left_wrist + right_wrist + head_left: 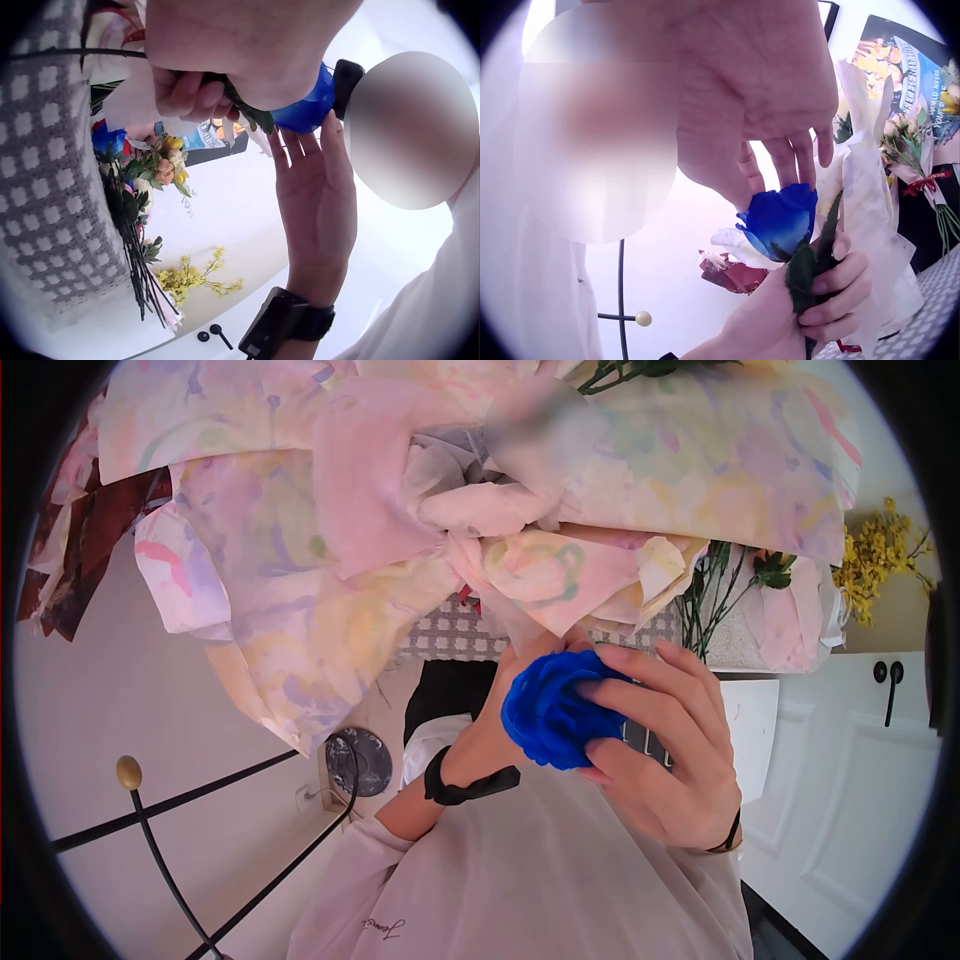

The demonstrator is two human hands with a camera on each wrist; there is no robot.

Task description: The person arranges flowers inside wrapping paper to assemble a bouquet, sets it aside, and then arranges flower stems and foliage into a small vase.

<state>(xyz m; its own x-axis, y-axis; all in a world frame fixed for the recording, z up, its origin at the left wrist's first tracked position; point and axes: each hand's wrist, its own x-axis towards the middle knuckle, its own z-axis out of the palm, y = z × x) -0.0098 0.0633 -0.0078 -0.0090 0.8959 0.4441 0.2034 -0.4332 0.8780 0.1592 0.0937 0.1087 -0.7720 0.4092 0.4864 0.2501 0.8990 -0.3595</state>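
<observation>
A blue rose with green leaves is held upright in the right wrist view, its stem gripped just below the bloom by the curled fingers of my left hand. My right hand reaches over the bloom from the other side, its fingertips touching the petals with the fingers spread and gently bent. In the left wrist view the dark stem runs out behind my left hand. A large pastel paper-wrapped bouquet lies just beyond both hands.
Green stems and yellow flowers are at the right. A checked grey cloth covers the surface under the bouquet. Small wrapped flowers stand near a printed poster. A black rack stands at lower left.
</observation>
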